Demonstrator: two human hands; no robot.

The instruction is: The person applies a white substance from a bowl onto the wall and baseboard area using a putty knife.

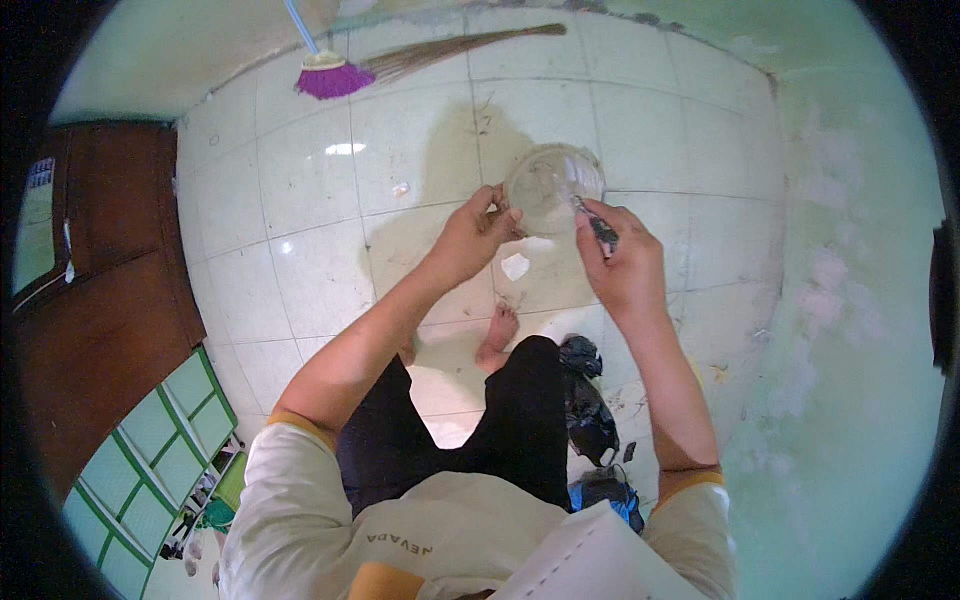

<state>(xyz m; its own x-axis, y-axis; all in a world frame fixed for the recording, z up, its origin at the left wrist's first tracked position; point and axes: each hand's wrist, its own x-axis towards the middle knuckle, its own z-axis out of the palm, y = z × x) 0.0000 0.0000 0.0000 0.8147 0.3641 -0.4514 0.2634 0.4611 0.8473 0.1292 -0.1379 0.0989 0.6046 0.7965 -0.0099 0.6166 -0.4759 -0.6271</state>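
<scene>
My left hand (482, 232) is closed on the left rim of a round, see-through bowl (543, 205), thumb and fingers pinching its edge. The bowl is held above the tiled floor. From the right, my right hand (625, 255) grips a utensil (600, 228) by its dark, speckled handle. The utensil's far end reaches into or over the bowl, where glare and the clear wall blur it, so I cannot tell its kind. What the bowl holds, if anything, is also unclear. Just below the bowl, a small white scrap (515, 266) lies on the floor.
A purple broom (335, 78) and a stick broom (470, 47) are by the far wall. Black plastic bags (588, 415) lie beside my right leg. A brown wooden door (125, 230) and a green-framed rack (160, 440) stand on the left; a green wall (850, 300) rises on the right.
</scene>
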